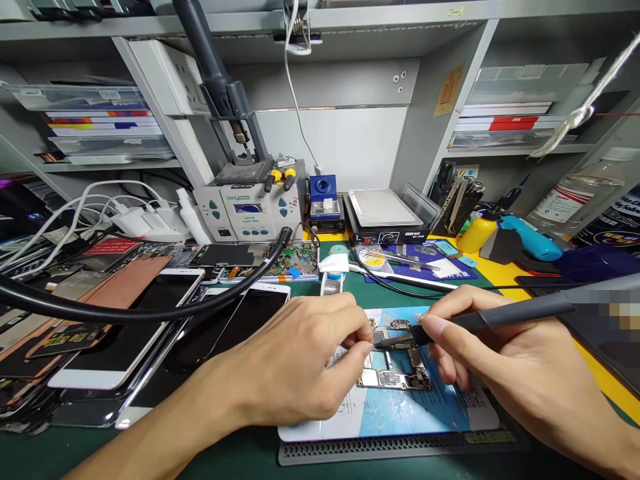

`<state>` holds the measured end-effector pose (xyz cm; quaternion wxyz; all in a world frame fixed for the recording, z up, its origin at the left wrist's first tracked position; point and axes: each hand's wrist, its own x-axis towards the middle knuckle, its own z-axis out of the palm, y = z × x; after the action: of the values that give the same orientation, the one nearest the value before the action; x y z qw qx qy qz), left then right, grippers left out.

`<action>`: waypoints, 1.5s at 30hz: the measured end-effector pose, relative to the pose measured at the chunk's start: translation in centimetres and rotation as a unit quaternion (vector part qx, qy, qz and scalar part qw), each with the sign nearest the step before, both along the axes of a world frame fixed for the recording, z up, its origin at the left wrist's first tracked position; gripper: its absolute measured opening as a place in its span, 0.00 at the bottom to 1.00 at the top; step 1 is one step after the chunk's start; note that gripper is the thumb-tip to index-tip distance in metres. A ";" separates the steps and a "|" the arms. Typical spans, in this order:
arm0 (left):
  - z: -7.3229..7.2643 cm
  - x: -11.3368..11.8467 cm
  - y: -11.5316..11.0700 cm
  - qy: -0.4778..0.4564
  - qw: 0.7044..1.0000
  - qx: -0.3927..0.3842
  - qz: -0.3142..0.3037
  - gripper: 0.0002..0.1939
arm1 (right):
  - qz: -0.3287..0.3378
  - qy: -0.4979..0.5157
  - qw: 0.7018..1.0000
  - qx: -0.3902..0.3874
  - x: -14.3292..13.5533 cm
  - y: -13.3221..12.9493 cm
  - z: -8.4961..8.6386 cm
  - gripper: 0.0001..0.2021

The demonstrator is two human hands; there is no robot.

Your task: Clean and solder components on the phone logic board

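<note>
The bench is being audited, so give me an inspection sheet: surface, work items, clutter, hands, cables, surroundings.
Surface: green mat, largely covered.
Work items: circuit board on a blue-and-white sheet; dark tool, its tip at the board.
Clutter: phones and loose parts piled at the left.
Hands: left hand, fingers pinched at the board's edge, any hold unclear; right hand grips the tool.
Cables: thick black cable crosses above the phones; white cables bunch at far left.
Surroundings: grey shelves behind, with a control station below.

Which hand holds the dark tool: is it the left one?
No, the right hand grips the dark tool, while the left hand is at the left edge of the board.
</note>
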<state>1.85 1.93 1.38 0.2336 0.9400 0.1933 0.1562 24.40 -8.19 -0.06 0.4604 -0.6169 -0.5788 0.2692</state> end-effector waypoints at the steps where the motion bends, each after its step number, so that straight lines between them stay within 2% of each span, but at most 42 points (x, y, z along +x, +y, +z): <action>1: 0.0 0.0 0.0 -0.002 1.000 -0.001 -0.001 0.05 | 0.008 -0.004 1.000 0.003 0.2 0.1 -0.1 0.17; 10: -0.1 0.0 -0.1 -0.013 1.000 -0.004 0.007 0.05 | 0.009 -0.012 1.000 0.002 0.0 0.0 0.1 0.17; 19: 0.1 0.0 0.1 -0.009 1.000 -0.022 0.002 0.06 | -0.055 0.032 0.998 -0.028 -1.2 -0.5 0.8 0.18; 34: 0.2 0.2 0.0 -0.014 0.999 -0.046 0.016 0.05 | -0.074 0.031 0.996 -0.027 -1.3 -0.4 0.8 0.19; 45: 0.1 0.2 0.1 -0.040 0.999 -0.032 0.011 0.06 | -0.094 0.087 0.991 -0.027 -1.6 -0.4 0.9 0.19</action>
<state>2.01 1.98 1.45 0.2698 0.9227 0.1990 0.1902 22.75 -8.55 0.84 0.5154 -0.6550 -0.4686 0.2929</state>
